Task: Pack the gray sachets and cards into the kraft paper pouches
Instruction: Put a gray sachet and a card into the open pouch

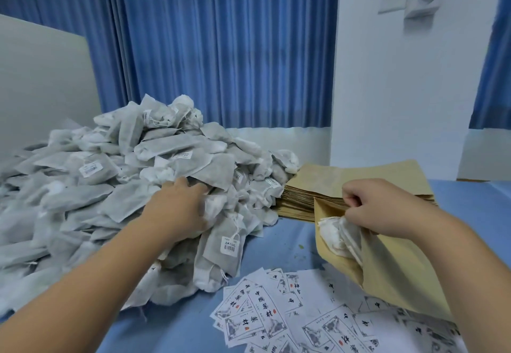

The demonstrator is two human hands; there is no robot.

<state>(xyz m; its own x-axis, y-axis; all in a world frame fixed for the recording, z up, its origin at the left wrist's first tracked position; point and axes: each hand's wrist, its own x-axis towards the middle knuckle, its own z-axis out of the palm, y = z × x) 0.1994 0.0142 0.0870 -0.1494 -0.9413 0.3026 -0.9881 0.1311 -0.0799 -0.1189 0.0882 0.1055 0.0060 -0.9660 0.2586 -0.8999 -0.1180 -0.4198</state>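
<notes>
A big heap of gray sachets [116, 186] covers the left half of the blue table. My left hand [179, 206] lies on the heap's right slope, fingers curled into the sachets. My right hand [387, 209] pinches the mouth of a kraft paper pouch [392, 275] and holds it up at a tilt. Several sachets [340, 236] stick out of its open mouth. A flat stack of kraft pouches [331, 186] lies behind it. Printed white cards [276, 316] are scattered in front, near the table's edge.
Blue curtains [221, 48] hang behind the table. A gray board [41, 84] stands at the back left, a white wall [401, 90] at the right. Bare blue tablecloth [290, 242] shows between the heap and the held pouch.
</notes>
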